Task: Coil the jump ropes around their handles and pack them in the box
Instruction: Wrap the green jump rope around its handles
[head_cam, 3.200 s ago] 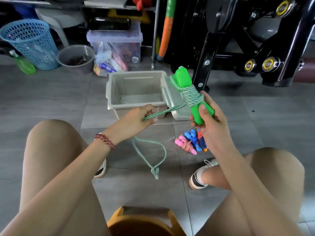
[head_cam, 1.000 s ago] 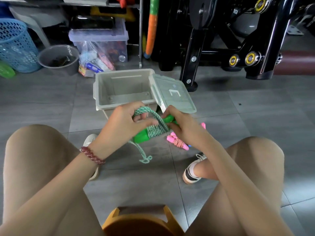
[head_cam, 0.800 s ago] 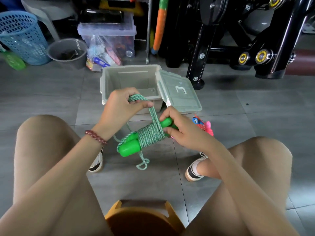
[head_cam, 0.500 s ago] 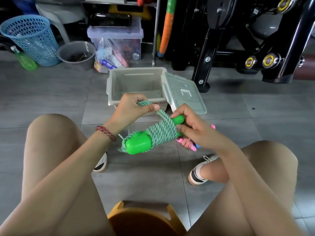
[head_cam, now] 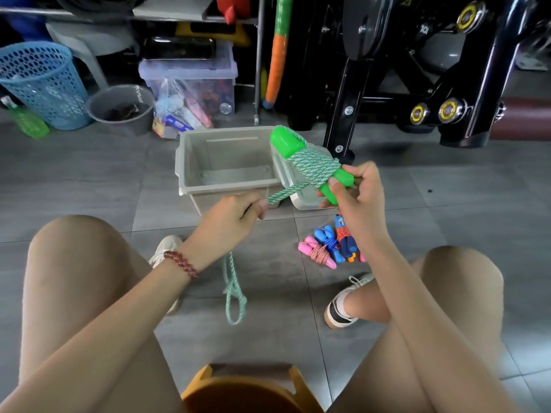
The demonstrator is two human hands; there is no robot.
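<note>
My right hand (head_cam: 354, 192) grips the lower ends of the two green jump-rope handles (head_cam: 286, 144), held tilted up to the left above the lid. Green-and-white rope (head_cam: 313, 171) is coiled thickly round them. My left hand (head_cam: 229, 222) pinches the taut free strand, and the rest of the rope hangs in a loop (head_cam: 234, 296) down to the floor. The grey box (head_cam: 190, 162) stands open with nothing in it, its lid (head_cam: 301, 201) hanging off the right side. Pink (head_cam: 317, 253), blue (head_cam: 329, 242) and red-and-blue (head_cam: 344, 236) coiled ropes lie on the floor under my right forearm.
A blue basket (head_cam: 41, 81), a grey bucket (head_cam: 122, 108), a green bottle (head_cam: 26, 123) and a clear storage bin (head_cam: 190, 81) stand behind the box. A black exercise machine (head_cam: 417, 73) fills the back right. I sit on an orange stool (head_cam: 247, 391), knees either side.
The handles have swung from pointing down-left to pointing up-left over the box lid. My left hand has dropped away from the coil and now pulls the strand taut down to the left.
</note>
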